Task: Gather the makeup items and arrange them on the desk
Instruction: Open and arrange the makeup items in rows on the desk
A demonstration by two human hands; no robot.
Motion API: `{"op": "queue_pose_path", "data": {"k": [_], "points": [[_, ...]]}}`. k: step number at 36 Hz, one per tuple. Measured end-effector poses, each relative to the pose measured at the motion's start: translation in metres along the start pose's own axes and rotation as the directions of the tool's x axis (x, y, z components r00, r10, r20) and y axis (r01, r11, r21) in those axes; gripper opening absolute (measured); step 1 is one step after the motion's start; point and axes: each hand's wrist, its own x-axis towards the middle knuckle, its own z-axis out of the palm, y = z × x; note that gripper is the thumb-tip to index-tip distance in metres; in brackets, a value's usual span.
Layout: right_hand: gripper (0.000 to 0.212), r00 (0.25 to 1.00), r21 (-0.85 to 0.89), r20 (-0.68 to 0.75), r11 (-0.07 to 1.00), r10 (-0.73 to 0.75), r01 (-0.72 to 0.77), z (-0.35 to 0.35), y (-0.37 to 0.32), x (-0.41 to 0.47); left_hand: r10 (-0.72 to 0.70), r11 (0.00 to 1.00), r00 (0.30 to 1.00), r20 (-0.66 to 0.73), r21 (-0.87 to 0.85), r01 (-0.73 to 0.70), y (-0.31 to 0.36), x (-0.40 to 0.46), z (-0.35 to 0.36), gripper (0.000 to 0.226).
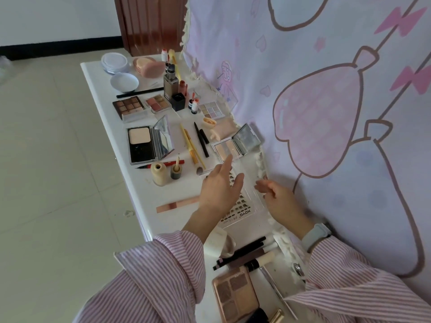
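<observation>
A narrow white desk [100, 89] carries many makeup items. My left hand [221, 185] hovers flat with fingers apart over a clear false-lash tray [242, 213]. My right hand [277, 194] is just right of that tray, fingers loosely curled, holding nothing that I can see. Beyond the hands lie an open highlighter compact [233, 148], an open powder compact [144, 145], yellow and black pencils [196, 143], a beige bottle [158, 173] and a pink stick [177, 205]. Near me lie a brown eyeshadow palette [235, 297] and dark pencils [240, 252].
Farther back stand eyeshadow palettes [128, 106], a foundation bottle [171, 85], round white compacts [116, 64] and a pink sponge case [151, 68]. A cartoon-printed cloth [326, 89] hangs along the desk's right side. Tiled floor [46, 159] lies left of the desk edge.
</observation>
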Motion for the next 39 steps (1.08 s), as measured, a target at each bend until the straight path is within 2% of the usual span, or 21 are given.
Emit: {"op": "queue_pose_path", "data": {"k": [4,7,10,13,17,19,22,24,27,30,34,39], "points": [[0.042,0.998,-0.312,0.045,0.949,-0.040,0.052,0.003,0.005,0.012,-0.044,0.999,0.999,-0.020,-0.005,0.044,-0.004,-0.003,0.000,0.072],[0.043,0.988,-0.577,0.144,0.806,-0.053,0.128,0.006,0.010,0.021,-0.016,0.999,1.000,0.002,0.043,0.016,-0.005,-0.004,0.001,0.074],[0.045,0.985,-0.731,0.171,0.670,-0.005,0.131,0.009,0.016,0.025,0.022,0.996,1.000,0.008,0.082,-0.023,-0.004,-0.001,0.002,0.071],[0.065,0.989,-0.812,0.128,0.581,0.079,0.059,0.013,0.017,0.028,0.054,0.992,0.998,-0.013,0.118,-0.052,-0.006,0.000,0.002,0.067],[0.069,0.985,-0.793,0.096,0.609,0.142,-0.010,0.016,0.015,0.029,0.059,0.991,0.998,-0.032,0.124,-0.055,-0.012,-0.003,0.002,0.066],[0.067,0.987,-0.760,0.110,0.650,0.114,0.009,0.017,0.017,0.030,0.055,0.992,0.998,-0.040,0.119,-0.050,-0.017,-0.005,0.001,0.066],[0.065,0.987,-0.717,0.155,0.683,-0.037,0.138,0.018,0.018,0.030,0.055,0.992,0.997,-0.052,0.115,-0.049,-0.020,-0.007,0.001,0.067],[0.050,0.964,-0.674,0.186,0.690,-0.188,0.264,0.020,0.019,0.030,0.052,0.992,0.997,-0.053,0.114,-0.045,-0.021,-0.007,0.002,0.067],[0.031,0.949,-0.617,0.103,0.728,-0.299,0.297,0.020,0.018,0.032,0.059,0.993,0.996,-0.069,0.110,-0.051,-0.021,-0.008,0.001,0.066],[0.026,0.972,-0.634,0.011,0.750,-0.233,0.187,0.020,0.017,0.039,0.063,0.993,0.994,-0.086,0.104,-0.054,-0.021,-0.009,0.002,0.067],[0.043,0.993,-0.633,0.114,0.767,-0.041,0.105,0.017,0.017,0.048,0.054,0.995,0.993,-0.101,0.089,-0.045,-0.023,-0.011,0.000,0.070],[0.052,0.994,-0.664,0.093,0.741,-0.048,0.098,0.017,0.015,0.051,0.062,0.996,0.992,-0.108,0.066,-0.055,-0.026,-0.013,-0.003,0.065]]}}
